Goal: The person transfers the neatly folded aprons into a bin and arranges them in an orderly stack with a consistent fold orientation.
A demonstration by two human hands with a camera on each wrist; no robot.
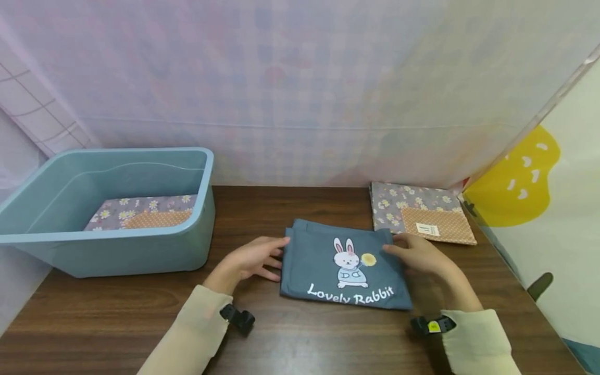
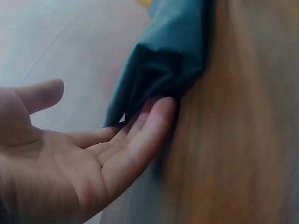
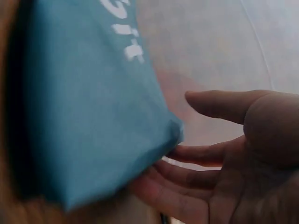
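Note:
A folded blue-grey cloth (image 1: 344, 265) printed with a rabbit and the words "Lovely Rabbit" lies flat on the brown wooden table (image 1: 140, 312). My left hand (image 1: 274, 258) rests at its left edge with straight fingers. In the left wrist view the fingertips (image 2: 159, 114) touch the cloth's (image 2: 163, 51) folded edge, and the thumb stands apart. My right hand (image 1: 398, 250) lies at the cloth's upper right edge. In the right wrist view its fingers (image 3: 187, 175) reach under the cloth's (image 3: 93, 116) corner while the thumb (image 3: 219, 105) hovers clear above.
A light blue plastic bin (image 1: 140, 250) stands at the left with a folded floral cloth (image 1: 140, 212) inside. Another folded floral cloth (image 1: 419, 211) lies at the back right. A curtain hangs behind the table, and a panel borders its right side.

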